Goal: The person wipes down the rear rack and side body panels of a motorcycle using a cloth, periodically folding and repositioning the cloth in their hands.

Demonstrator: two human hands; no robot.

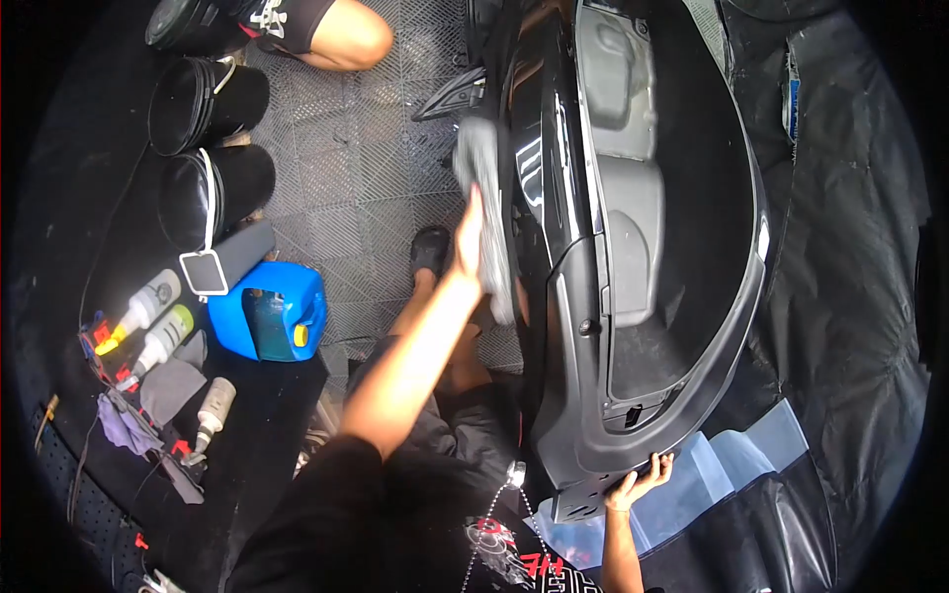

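Note:
My left hand (469, 242) is closed on a grey cloth (480, 158), smeared by motion, which lies along the left side of a large black vehicle body panel (539, 128). Some of its fingers are hidden behind the cloth. Glossy black covers the panel's outer side, while light grey molded parts (633, 222) show inside it. At the panel's lower end, my right hand (638, 482) grips the edge, fingertips curled up onto the dark plastic. Beneath that hand, a bluish clear plastic sheet (692, 484) lies on black covering.
Black buckets (222, 193) stand along the left side. Near them are a blue jug (267, 311), several spray bottles (163, 341) and grey cloths (173, 390). Another person's bent knee (351, 35) shows at the top, above grey grid floor tiles (341, 168). Black sheeting (850, 227) hangs at right.

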